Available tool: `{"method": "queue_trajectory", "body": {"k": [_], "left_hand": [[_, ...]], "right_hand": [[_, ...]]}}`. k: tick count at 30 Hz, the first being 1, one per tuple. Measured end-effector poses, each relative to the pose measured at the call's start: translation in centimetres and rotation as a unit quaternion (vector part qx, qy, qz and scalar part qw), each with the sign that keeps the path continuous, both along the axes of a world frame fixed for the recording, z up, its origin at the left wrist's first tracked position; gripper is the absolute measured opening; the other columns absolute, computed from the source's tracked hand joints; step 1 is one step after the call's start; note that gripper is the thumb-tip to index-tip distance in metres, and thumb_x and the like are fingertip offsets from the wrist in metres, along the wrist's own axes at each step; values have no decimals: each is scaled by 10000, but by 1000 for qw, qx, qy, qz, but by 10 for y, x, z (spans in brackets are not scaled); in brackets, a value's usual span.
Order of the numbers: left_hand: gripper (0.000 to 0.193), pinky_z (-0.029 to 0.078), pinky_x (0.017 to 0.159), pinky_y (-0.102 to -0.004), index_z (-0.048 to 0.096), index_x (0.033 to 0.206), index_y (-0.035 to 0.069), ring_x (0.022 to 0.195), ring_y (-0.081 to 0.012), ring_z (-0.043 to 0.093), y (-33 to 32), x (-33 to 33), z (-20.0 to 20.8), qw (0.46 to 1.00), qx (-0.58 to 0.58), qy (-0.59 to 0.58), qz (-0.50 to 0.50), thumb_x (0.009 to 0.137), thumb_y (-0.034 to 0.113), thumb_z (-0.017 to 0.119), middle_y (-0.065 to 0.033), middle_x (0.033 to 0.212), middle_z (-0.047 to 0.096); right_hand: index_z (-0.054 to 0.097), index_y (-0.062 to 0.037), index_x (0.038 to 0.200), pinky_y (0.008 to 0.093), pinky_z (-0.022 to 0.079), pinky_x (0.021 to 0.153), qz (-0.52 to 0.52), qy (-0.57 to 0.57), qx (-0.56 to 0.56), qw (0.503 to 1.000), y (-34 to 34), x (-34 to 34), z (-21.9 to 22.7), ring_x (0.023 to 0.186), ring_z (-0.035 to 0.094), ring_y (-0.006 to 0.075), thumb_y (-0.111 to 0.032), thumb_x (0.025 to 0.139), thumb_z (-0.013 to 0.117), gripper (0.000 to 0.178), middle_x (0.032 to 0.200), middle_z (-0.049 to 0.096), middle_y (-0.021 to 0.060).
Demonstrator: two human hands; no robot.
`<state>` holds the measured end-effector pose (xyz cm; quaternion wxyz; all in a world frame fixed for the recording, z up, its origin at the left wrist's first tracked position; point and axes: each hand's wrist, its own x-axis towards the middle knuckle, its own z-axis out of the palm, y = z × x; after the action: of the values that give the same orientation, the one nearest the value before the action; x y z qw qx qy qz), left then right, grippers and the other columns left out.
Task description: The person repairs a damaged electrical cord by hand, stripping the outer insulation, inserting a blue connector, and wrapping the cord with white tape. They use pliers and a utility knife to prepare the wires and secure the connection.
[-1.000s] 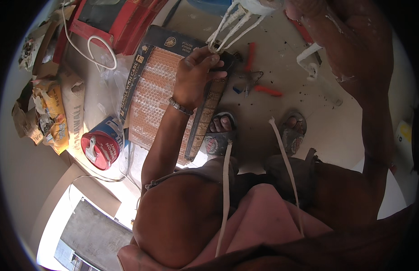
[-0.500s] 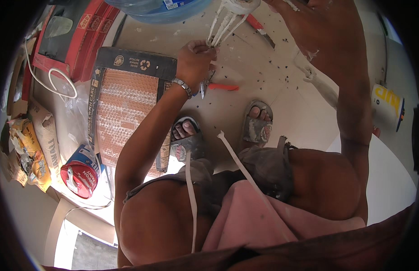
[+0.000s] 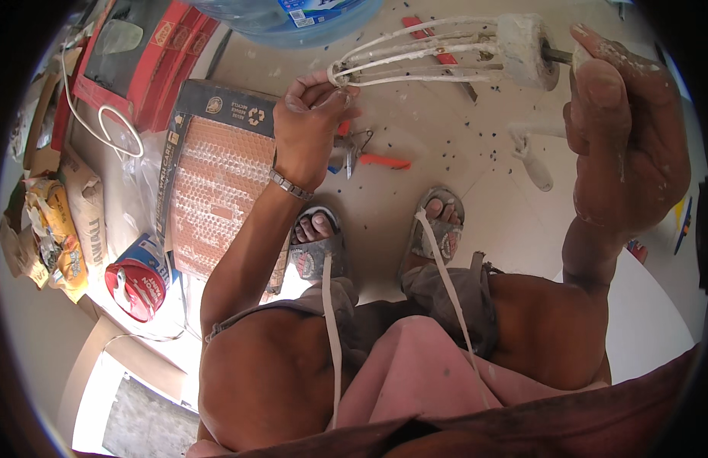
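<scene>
A wire mixing whisk [image 3: 430, 55], crusted with whitish plaster, lies nearly level between my two hands. My left hand [image 3: 314, 99] pinches the gathered end of its wires, fingers closed. At the other end, past the thick round collar, my right hand [image 3: 628, 114] grips the thin metal shaft between thumb and fingers. Below my left hand, a pair of pliers [image 3: 384, 162] with orange handles rests on the floor. Behind the wires is a red-handled tool [image 3: 445, 57] with a dark blade, partly covered by them.
Dark crumbs dot the tiled floor [image 3: 415, 114]. A large blue water bottle [image 3: 293, 23] stands at the far side. To the left are a bubble-wrapped carton [image 3: 224, 191], a red box [image 3: 151, 69], a paint can [image 3: 136, 286] and torn bags [image 3: 56, 237]. My sandalled feet are below.
The whisk has swung from steep to nearly level, coming fully into view. My right hand has moved right and nearer; my left hand has shifted slightly left, still on the wire end.
</scene>
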<state>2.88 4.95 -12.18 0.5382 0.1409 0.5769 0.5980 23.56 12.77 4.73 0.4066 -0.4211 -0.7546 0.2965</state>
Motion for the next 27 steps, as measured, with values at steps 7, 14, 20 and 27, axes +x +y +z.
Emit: {"method": "queue_trajectory", "body": {"k": [7,14,20,27], "left_hand": [[295,620,869,-352,517,1179,-91,1004,-209,677,-7,-7,18,992,43,119,-13,911,-37,629,-185,1112,652],[311,580,912,-343,515,1214,-81,1025,-217,673,-18,-16,31,987,89,135,6,920,-62,615,-180,1129,654],[422,532,991,-364,531,1318,-82,1106,-237,657,-36,-36,66,987,119,109,14,911,-60,639,-161,1199,663],[336,550,979,-320,608,1251,-107,1107,-205,666,-46,-69,67,986,149,-69,-4,918,-80,639,-178,1209,684]], "right_hand": [[632,74,1107,196,439,560,73,36,79,994,-4,23,7,716,525,79,-167,1027,585,258,995,651,144],[554,58,1156,287,499,580,120,4,195,973,-3,52,7,745,576,166,-288,1049,544,363,986,641,215],[418,-75,1277,428,579,612,261,-42,197,944,-18,56,22,624,615,269,-474,1034,468,470,899,596,131],[420,-146,1334,410,455,545,308,-155,197,918,-46,47,41,661,504,255,-436,1023,492,432,961,605,153]]}}
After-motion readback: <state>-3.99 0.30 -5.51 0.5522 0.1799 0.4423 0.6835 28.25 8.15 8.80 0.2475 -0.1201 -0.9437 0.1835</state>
